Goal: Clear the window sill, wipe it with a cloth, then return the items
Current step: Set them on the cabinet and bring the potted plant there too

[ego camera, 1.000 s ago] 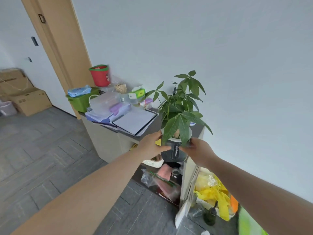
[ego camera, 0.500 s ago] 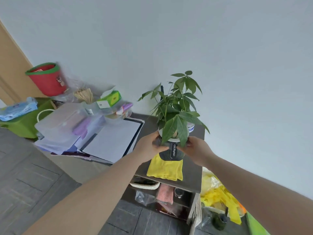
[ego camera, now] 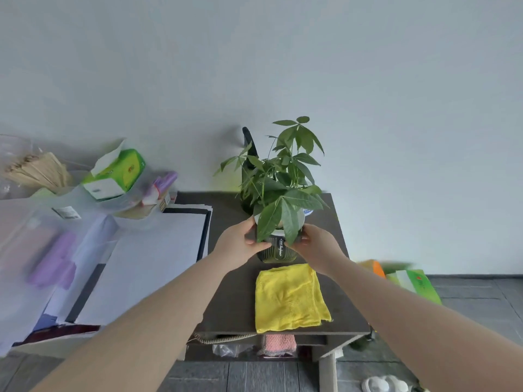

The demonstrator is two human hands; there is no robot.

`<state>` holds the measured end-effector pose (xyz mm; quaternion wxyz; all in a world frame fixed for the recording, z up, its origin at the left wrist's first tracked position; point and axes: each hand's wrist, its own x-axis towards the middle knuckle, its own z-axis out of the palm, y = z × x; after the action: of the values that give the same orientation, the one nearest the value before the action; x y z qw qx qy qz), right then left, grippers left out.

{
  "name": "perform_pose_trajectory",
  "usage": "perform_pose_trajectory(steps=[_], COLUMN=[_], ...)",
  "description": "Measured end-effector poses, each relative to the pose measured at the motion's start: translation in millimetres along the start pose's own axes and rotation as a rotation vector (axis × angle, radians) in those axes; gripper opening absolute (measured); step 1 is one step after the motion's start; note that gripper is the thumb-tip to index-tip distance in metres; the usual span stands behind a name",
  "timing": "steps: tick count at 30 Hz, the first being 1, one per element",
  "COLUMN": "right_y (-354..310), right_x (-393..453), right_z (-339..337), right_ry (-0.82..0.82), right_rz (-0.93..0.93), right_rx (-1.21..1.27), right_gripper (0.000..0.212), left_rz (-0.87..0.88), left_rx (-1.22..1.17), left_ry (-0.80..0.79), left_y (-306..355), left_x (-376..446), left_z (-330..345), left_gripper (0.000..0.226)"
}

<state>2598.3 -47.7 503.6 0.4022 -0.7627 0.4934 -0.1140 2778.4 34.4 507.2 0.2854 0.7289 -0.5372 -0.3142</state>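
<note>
While both hands are closing on it, the potted plant [ego camera: 278, 222] is sitting at centre frame.
Plant: standing upright, dark ribbed pot with a white inner rim, leaves spreading up over the hands; whether the base is touching the dark table [ego camera: 235, 292] or hanging just above it, cannot tell.
Left hand [ego camera: 240, 244]: reaching in from lower left, fingers curling round the pot's left side, thumb lying across the front near the label.
Right hand [ego camera: 317, 247]: reaching in from lower right, fingers wrapping the pot's right side, partly hidden by a drooping leaf.
Plant vs hands: sitting between the two palms, gripped on both flanks, label facing the camera in the gap between the thumbs.
Cloth: yellow cloth [ego camera: 290, 299] lying flat on the table just below the pot in the frame, between the two forearms, touched by neither hand.
Behind plant: a dark object and a white-lidded container showing through the leaves, too hidden to identify.
Left of frame: white papers [ego camera: 147, 258] lying beside the left forearm; green tissue box [ego camera: 117, 172] sitting upper left, well apart from the hands.
</note>
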Motion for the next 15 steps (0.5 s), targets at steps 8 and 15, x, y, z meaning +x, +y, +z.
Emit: perform_pose_trajectory(steps=[8, 15], right_y=[14, 23], right_x=[13, 20], right_z=[25, 33], right_ry=[0.047, 0.037], right_rz=[0.050, 0.052], right_rx=[0.012, 0.020], right_gripper=[0.021, 0.024], left_rz=[0.008, -0.034], left_rx=[-0.027, -0.029], left_ry=[-0.045, -0.053], left_y=[-31, -39], left_x=[21, 26], left_z=[10, 17], left_gripper=[0.055, 0.056])
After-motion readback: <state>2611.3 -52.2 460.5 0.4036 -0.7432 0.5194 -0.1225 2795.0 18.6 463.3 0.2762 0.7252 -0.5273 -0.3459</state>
